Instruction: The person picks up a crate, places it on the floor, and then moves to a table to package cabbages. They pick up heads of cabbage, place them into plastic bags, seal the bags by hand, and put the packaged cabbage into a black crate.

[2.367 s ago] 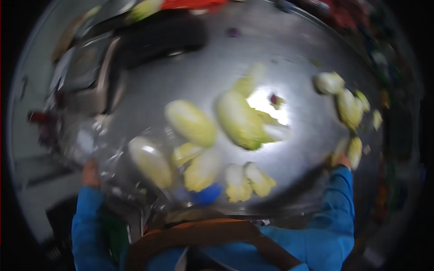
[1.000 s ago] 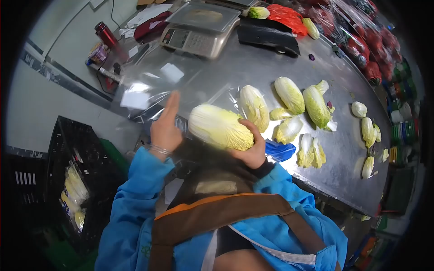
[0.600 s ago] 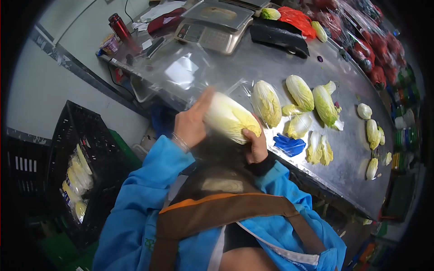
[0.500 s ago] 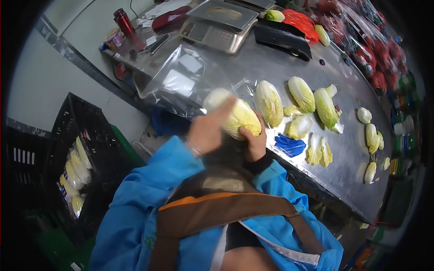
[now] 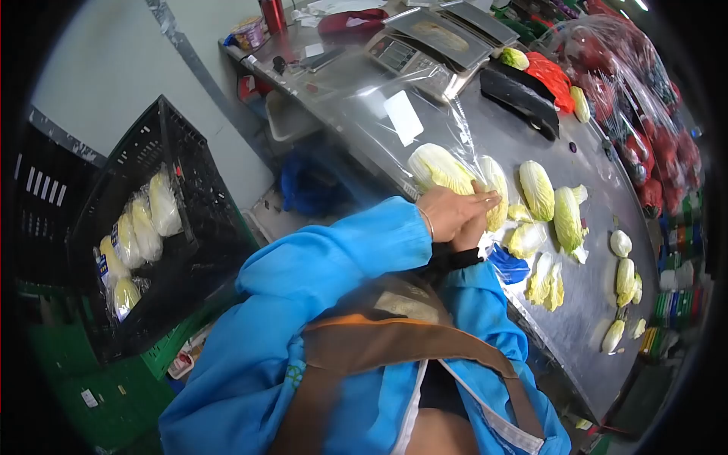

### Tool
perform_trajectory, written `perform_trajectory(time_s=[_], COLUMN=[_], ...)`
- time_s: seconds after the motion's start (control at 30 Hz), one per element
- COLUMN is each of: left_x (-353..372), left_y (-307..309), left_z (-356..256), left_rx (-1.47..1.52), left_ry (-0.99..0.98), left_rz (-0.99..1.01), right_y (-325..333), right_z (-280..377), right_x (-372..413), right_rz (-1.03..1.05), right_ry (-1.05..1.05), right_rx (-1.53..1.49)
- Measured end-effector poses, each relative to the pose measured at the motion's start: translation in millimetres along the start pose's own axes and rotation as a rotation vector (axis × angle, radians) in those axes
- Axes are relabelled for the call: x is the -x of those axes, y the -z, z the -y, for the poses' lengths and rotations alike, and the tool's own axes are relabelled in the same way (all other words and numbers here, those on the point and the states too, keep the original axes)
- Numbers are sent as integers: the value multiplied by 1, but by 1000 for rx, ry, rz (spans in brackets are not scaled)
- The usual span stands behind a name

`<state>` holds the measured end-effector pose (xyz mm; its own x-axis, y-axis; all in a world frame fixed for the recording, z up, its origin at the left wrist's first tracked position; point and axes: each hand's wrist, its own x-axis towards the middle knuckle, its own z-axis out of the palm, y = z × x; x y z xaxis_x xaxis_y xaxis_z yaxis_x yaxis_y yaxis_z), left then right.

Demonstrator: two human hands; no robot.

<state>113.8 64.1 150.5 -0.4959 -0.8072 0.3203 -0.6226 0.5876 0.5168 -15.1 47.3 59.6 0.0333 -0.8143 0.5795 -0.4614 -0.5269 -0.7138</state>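
The left hand (image 5: 453, 211) is crossing over the right hand (image 5: 471, 233) at one end of a napa cabbage (image 5: 436, 168); the left fingers are extending close together, but I cannot tell whether either hand is pinching anything. This cabbage is showing over the near side of the steel table (image 5: 588, 341), with clear plastic film (image 5: 355, 97) spreading beside it. A second napa cabbage (image 5: 494, 186) is lying just beside the hands, near a blue plastic piece (image 5: 508, 265).

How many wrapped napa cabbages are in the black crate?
5 wrapped napa cabbages visible: four side by side, one below them, inside the black crate; more may be hidden.
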Motion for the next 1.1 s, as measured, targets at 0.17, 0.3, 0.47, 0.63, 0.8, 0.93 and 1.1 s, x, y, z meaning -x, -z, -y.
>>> perform_trajectory(time_s=[0.17, 0.3, 0.47, 0.63, 0.8, 0.93, 1.1], left_x=[10, 0, 3, 39, 48, 40, 31], left_y=[-15, -18, -41, -28, -21, -15, 6], left_z=[30, 27, 26, 33, 70, 47, -7], left_rx=[182, 159, -192, -337, -432, -340, -92], left_ry=[119, 22, -198, -185, 463, 343, 392], left_rz=[-115, -123, -9, -305, -125, 266, 224], right_y=[4, 15, 3, -11, -25, -34, -38], right_z=[-21, -3, -38, -31, 14, 13, -40], right_x=[7, 2, -20, 9, -2, -37, -34], right_rz=[174, 288, 414, 152, -114, -262, -85], right_ry=[-187, -31, -428, -1139, -1096, -960, -514], right_rx=[170, 113, -191, -911, -1214, -1486, -417])
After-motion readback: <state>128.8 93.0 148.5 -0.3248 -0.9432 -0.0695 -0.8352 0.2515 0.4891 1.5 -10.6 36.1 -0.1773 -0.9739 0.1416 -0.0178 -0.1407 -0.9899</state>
